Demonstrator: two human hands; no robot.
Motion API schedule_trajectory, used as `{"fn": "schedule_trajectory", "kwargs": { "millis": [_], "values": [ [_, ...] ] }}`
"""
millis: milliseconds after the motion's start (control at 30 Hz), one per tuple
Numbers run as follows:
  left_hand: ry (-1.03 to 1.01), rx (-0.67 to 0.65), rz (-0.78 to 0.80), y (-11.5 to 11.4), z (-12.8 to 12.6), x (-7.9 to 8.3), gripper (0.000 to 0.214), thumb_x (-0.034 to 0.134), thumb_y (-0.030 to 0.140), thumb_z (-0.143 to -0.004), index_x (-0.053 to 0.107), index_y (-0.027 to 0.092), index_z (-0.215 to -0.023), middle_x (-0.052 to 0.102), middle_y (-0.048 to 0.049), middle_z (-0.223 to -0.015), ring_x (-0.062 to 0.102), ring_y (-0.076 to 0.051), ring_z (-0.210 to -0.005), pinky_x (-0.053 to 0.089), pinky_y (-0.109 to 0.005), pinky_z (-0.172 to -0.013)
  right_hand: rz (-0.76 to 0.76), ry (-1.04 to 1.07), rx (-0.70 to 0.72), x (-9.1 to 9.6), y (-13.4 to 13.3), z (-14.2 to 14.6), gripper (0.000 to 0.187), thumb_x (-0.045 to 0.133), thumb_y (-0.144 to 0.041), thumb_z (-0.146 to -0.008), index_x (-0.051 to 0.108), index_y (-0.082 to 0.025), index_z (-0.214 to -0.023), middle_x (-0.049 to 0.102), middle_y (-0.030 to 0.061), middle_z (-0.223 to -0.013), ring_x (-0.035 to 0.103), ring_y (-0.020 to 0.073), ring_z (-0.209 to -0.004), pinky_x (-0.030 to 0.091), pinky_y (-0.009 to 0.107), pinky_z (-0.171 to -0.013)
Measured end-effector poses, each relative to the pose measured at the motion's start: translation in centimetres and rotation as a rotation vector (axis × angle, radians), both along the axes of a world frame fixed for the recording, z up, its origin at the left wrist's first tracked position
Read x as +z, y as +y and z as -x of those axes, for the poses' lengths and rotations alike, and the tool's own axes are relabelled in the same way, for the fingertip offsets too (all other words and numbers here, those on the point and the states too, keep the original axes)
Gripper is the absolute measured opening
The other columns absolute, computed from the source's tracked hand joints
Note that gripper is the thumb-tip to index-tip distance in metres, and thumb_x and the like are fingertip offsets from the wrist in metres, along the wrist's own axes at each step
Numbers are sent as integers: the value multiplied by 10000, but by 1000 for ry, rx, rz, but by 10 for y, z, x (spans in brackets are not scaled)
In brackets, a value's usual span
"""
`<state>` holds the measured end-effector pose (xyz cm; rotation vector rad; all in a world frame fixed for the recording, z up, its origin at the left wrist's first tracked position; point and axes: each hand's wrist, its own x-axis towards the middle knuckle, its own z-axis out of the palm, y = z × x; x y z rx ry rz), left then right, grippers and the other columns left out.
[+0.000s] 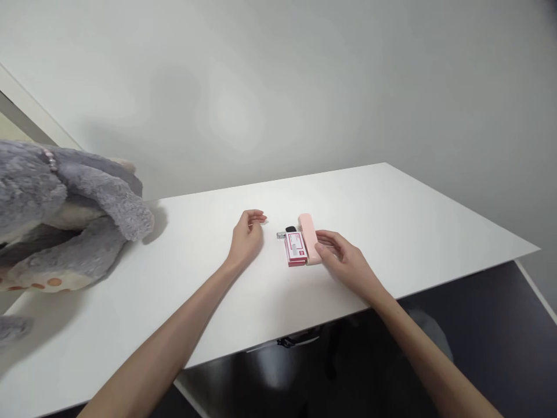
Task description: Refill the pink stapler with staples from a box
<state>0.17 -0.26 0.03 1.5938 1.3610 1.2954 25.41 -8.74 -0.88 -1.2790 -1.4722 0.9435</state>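
A long pink stapler-like object (308, 237) with rounded ends lies on the white table, running away from me. Along its right side, my right hand (343, 255) rests with thumb and fingertips touching the edge; the fingers are apart and do not wrap around it. Close against its left side is a small red and white box (296, 247). Behind the box sits a small black and silver item (290, 230), partly hidden, its kind unclear. My left hand (247, 235) is on the table left of these things, loosely curled, thumb apart, holding nothing.
A large grey plush toy (100, 203) sits at the table's left, one arm reaching over the surface. The white table (391, 220) meets a pale wall (304, 87) behind. Its front edge runs beneath my forearms, with dark floor below.
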Motion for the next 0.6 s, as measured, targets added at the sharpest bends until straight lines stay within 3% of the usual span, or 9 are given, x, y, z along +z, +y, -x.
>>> {"fn": "schedule_trajectory", "kwargs": {
  "millis": [167,300,367,433,500,600],
  "values": [
    [-75,123,26,3,3,1,221,478,118,-901,607,213,-1053,711,-98,-1146,697,-220,-1100,529,-422,-1043,-7,-23,-89,0,-8,6,496,630,-492,-1015,560,-257,-1446,619,161,-1532,642,338,-1379,555,565,-1137],
    [-91,170,40,5,5,2,246,474,87,-882,596,215,-1053,702,-91,-1141,690,-211,-1085,534,-406,-1018,-66,-157,-202,4,-24,19,618,621,-516,-1018,479,-254,-1560,565,219,-1551,666,396,-1311,590,624,-1053],
    [-81,171,36,6,6,0,241,483,96,-883,592,221,-1058,701,-87,-1140,685,-211,-1094,534,-401,-1011,-141,-242,-219,9,-31,27,684,644,-506,-1005,426,-253,-1602,514,221,-1587,607,416,-1379,573,644,-1080],
    [-65,171,23,7,7,-3,228,491,116,-893,590,229,-1065,700,-83,-1141,681,-213,-1102,536,-397,-1002,-237,-348,-208,17,-35,38,742,675,-479,-989,372,-275,-1635,418,197,-1665,464,440,-1512,505,695,-1153],
    [-53,175,14,9,8,-5,219,495,133,-904,591,234,-1073,697,-81,-1147,677,-214,-1113,540,-393,-993,-324,-445,-152,25,-32,51,677,662,-410,-998,405,-315,-1616,359,152,-1716,356,442,-1584,424,740,-1209],
    [-75,185,28,10,10,-6,212,497,150,-911,588,237,-1083,690,-79,-1164,677,-210,-1115,546,-386,-988,-434,-527,32,35,-19,75,512,575,-235,-1016,543,-285,-1525,435,119,-1692,201,428,-1655,190,776,-1310]
  ]
}}
